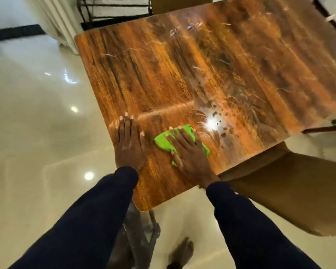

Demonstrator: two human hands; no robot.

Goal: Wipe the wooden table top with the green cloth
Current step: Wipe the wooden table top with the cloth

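Observation:
The wooden table top (182, 74) fills the middle of the view, glossy and streaked with pale smears and small dark crumbs near a bright glare spot (213, 123). A bright green cloth (163, 141) lies bunched on the near part of the table. My right hand (190, 156) presses flat on the cloth, fingers spread, covering most of it. My left hand (129, 144) rests flat on the bare wood by the table's left edge, a short gap from the cloth, holding nothing.
A brown chair seat (291, 191) juts out under the table's near right edge. A dark metal frame (113, 10) stands beyond the far edge. The glossy white tiled floor (37, 133) lies to the left, and a bare foot (182, 251) is below.

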